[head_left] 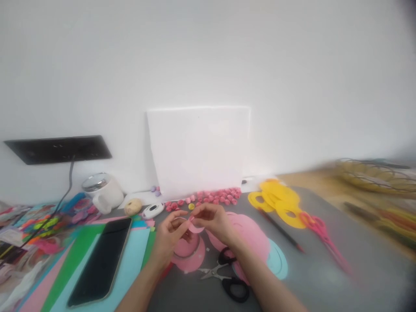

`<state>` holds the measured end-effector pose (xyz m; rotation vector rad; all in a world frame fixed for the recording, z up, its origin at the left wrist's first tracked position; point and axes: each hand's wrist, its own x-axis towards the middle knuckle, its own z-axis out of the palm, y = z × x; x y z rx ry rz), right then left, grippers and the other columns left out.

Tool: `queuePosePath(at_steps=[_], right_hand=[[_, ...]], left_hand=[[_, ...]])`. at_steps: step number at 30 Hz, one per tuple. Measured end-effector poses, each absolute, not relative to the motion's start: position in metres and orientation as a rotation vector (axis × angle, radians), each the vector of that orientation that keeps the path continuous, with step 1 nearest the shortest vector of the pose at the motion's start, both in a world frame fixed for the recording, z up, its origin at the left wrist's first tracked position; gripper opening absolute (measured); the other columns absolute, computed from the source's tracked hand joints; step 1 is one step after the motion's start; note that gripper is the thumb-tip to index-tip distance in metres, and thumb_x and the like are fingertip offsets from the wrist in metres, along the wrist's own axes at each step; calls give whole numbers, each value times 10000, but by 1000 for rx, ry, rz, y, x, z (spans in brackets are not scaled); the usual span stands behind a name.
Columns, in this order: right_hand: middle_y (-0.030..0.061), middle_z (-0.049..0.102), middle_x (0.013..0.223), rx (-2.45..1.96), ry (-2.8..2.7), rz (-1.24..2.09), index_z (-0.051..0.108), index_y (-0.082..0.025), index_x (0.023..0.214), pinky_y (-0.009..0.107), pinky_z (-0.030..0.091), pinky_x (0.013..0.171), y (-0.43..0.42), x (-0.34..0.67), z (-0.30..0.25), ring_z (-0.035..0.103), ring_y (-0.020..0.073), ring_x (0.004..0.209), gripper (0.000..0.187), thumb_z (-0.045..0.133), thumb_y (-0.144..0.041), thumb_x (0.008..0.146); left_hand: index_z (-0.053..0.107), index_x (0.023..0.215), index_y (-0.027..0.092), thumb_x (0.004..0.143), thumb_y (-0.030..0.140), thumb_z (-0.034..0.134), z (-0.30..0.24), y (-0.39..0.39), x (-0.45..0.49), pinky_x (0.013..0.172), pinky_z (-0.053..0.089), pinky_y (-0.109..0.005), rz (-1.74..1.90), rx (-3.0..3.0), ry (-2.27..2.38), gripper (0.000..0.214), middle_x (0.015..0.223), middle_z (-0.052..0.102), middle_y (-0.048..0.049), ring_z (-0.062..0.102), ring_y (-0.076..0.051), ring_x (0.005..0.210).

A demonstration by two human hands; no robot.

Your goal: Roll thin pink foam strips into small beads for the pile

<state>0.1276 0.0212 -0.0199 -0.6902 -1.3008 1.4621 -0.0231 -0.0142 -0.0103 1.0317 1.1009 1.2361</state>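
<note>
My left hand [169, 236] and my right hand [212, 222] meet at the middle of the grey work surface. Between their fingertips they pinch a curled pink paper strip [196, 228]. Below my left hand lies a pink paper piece [190, 259] with round cuts. Under my right wrist spread pink paper circles [251, 234], with a light blue paper circle [278, 260] partly beneath. Black-handled scissors [224, 276] rest with open blades between my forearms. Just beyond my fingers sit many small pink rolled paper flowers [216, 197] and a yellow one [191, 206].
A white board [199, 149] leans on the wall. Left are a phone [102, 260] on coloured paper sheets [63, 271], a white mug [107, 193] and craft bits. Yellow paper cut-outs [277, 200], a pencil [281, 229], pink scissors [326, 236] and a wire basket [373, 175] are right.
</note>
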Motion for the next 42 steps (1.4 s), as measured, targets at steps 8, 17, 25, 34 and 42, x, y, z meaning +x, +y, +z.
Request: queuePosePath(at_steps=[8,17,25,34,42], right_hand=[[-2,625,627,-733,-1401,1439,661,-157,655,253,474,560,18,127,-16,569,125,585,127,732,-249,603],[48,679,857,-688,-1557,1453,672,-169,826,341,504,802,12,133,-6,637,180,833,126,590,-180,732],[85,668,1017,-549,-1536,1548,665,-166,820,391,486,884,12,132,-7,619,230,982,163,707,-263,695],[70,687,911,-614,-1501,1521,656,-159,830,378,493,849,16,130,-13,644,203,879,180,702,-278,704],[63,676,983,-554,-1536,1540,668,-175,730,352,500,824,16,132,-9,631,215,921,154,717,-313,682]], left_hand=[[655,732,117,630,372,737,-14,-12,-27,488,496,-254,1167,1045,1167,286,621,643,-24,574,-124,459],[690,701,108,578,325,781,-17,-8,-32,525,528,-251,1261,876,1165,266,670,658,-30,601,-136,548],[695,721,113,596,309,776,-17,-6,-34,552,542,-268,1303,845,1126,247,699,681,-38,623,-152,581],[702,697,108,574,293,793,-17,-7,-32,564,548,-249,1293,811,1114,240,703,674,-30,613,-129,580],[698,687,104,544,303,806,-15,-7,-30,581,556,-279,1300,811,1126,268,702,693,-49,638,-156,576]])
